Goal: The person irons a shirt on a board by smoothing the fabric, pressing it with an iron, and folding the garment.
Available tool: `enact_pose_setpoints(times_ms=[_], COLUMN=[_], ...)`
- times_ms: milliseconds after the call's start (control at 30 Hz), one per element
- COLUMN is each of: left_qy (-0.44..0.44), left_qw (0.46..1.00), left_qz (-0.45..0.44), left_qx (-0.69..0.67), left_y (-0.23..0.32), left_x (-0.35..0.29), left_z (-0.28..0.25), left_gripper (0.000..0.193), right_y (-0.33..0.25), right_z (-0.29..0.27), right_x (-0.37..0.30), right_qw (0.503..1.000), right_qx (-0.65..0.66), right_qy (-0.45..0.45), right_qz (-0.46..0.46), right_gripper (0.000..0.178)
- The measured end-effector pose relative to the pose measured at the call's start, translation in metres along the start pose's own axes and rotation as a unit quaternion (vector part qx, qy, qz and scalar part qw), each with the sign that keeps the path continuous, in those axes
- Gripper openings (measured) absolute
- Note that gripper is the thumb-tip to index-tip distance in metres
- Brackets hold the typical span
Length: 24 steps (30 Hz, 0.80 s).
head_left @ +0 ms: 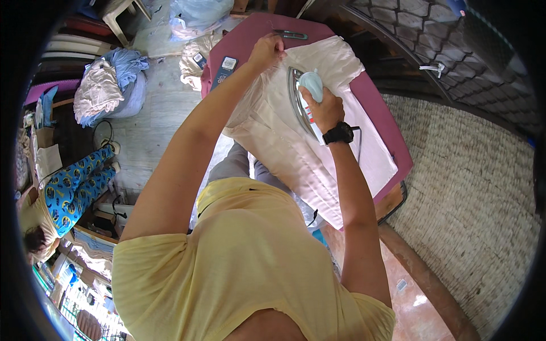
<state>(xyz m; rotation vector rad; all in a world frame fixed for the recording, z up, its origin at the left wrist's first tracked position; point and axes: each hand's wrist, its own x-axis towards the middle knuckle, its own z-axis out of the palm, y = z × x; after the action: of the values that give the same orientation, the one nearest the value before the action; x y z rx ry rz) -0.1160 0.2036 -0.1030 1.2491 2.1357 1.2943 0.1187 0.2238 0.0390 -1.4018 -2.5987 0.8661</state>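
Note:
A cream garment (273, 133) lies spread over a maroon padded ironing board (250, 37), its lower left part hanging over the near edge. My right hand (325, 108) is wrapped round the handle of a pale blue and white iron (310, 85), whose soleplate rests on the cloth. Farther off, at the garment's far left edge, my left hand (268, 52) has its fingers drawn together on the fabric; the fingertips are partly hidden. Just beyond that hand lies a dark green cutter-like tool (293, 35).
A dark blue labelled box (225, 69) sits at the board's left edge. Heaped clothes (105, 85) and a plastic bag (199, 17) stand on the floor to the left. Another person in blue patterned trousers (77, 182) is at the far left. A metal lattice gate (438, 40) borders the right.

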Motion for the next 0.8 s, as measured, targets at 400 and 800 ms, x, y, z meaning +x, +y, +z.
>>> enact_pose_setpoints(times_ms=[400, 800], left_qy=[-0.03, 0.026], left_qw=[0.99, 0.992], left_qz=[-0.068, 0.109], left_qx=[-0.12, 0.056], left_y=[-0.012, -0.003], left_x=[-0.012, -0.095], left_z=[-0.036, -0.06], left_gripper=[0.03, 0.012], right_y=[-0.026, -0.037], right_z=[0.003, -0.001], right_x=[0.07, 0.076], right_qw=[0.996, 0.987], right_qx=[-0.062, -0.068], right_qy=[-0.048, -0.093], right_qz=[-0.042, -0.113], right_gripper=[0.069, 0.065])
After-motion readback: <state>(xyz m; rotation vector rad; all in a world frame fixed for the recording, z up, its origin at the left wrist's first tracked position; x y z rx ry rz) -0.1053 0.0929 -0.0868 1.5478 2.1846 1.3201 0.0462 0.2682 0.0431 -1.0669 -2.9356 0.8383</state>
